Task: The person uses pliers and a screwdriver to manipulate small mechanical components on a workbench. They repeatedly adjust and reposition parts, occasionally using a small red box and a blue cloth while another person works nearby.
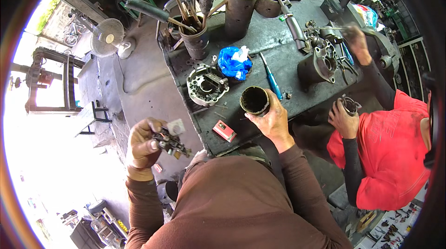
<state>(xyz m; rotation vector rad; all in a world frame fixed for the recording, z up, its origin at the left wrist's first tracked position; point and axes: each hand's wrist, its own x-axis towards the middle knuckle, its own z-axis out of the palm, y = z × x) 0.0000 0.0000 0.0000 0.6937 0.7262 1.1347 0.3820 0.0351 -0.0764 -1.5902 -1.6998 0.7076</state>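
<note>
Left grip [141,144] pinches a small metal assembly [171,144] beside the worktop [306,102], right grip [276,124] wraps an open cup [254,100]; one sloppy pinch and that assembly could drop.

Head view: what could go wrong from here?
The left hand holds a small metal assembly out past the edge of the workbench; a slip could drop it to the floor. The right hand grips an open, dark cylinder; it might knock the red box near that edge.
</note>
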